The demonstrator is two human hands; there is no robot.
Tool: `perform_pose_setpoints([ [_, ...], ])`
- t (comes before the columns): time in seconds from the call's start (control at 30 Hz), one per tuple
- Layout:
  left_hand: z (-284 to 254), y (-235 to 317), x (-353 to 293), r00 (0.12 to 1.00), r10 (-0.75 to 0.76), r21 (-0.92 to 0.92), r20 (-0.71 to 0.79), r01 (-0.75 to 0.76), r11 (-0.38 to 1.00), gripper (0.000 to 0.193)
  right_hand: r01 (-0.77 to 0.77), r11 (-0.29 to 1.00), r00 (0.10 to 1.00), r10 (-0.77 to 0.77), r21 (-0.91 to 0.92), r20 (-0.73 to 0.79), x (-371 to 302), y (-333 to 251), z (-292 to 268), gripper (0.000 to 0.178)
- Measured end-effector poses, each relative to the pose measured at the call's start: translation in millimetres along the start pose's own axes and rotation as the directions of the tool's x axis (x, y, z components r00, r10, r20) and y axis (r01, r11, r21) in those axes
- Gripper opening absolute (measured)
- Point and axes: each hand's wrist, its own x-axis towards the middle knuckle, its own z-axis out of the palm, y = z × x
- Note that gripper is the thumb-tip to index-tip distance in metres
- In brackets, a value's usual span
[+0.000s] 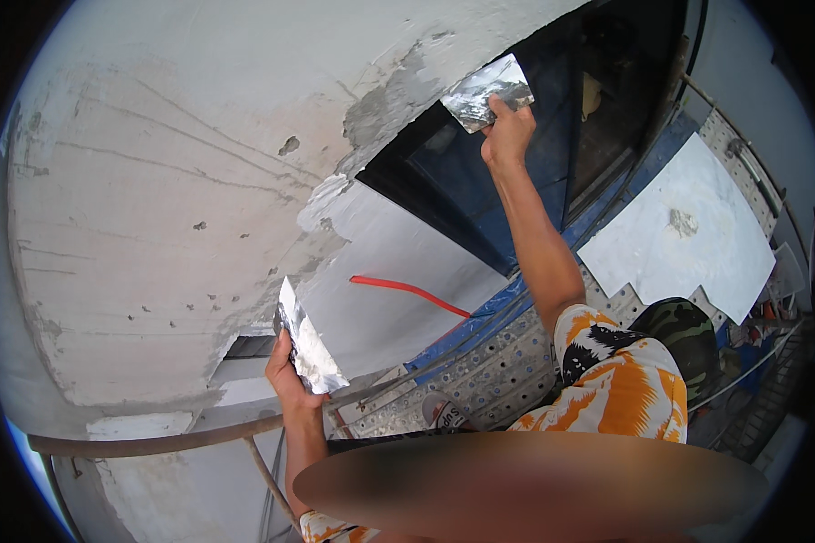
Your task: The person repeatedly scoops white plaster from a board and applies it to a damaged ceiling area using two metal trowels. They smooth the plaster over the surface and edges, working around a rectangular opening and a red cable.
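Observation:
My left hand (292, 376) is closed on a shiny metal putty scraper (310, 351), held up at the lower part of the wall. My right hand (509, 136) grips a second putty scraper (484, 90), its bright face smeared with pale material. That blade is at the broken edge of the pale wall (190, 172), beside a dark window opening (525, 172); I cannot tell whether it touches the edge. Fresh whitish putty (324, 204) lies along the edge between my hands. Both scrapers' grips are hidden by my fingers.
Below me is a perforated metal scaffold platform (489, 376) with a rusty rail (154, 444). A white sheet (688, 231) carries a small lump of putty (684, 222). A hammer (757, 176) lies beyond it. A red tube (407, 291) sticks out, and a camouflage item (684, 339) is behind my right shoulder.

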Motion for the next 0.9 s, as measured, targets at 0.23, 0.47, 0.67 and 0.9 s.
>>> perform_pose_setpoints([
  [0.23,16.8,-0.4,3.4,0.991,-0.099,-0.135,0.093,0.111,0.985,0.023,-0.126,0.992,0.982,0.128,-0.024,0.14,-86.9,-3.9,2.5,0.026],
  [0.47,53.7,1.7,16.5,0.995,-0.079,-0.209,0.057,0.089,0.974,0.02,0.471,0.867,0.352,-0.014,-0.165,0.936,-214.9,-26.5,5.1,0.033],
  [0.67,30.5,45.3,22.6,0.97,0.229,-0.096,0.081,-0.221,0.97,0.032,0.558,0.827,0.205,-0.054,-0.072,0.977,-166.0,-54.6,44.6,0.037],
  [0.9,36.7,35.7,12.3,0.937,0.333,0.066,0.101,-0.34,0.938,0.025,0.826,0.521,-0.367,0.204,0.217,0.908,-189.3,-76.1,67.7,0.035],
])
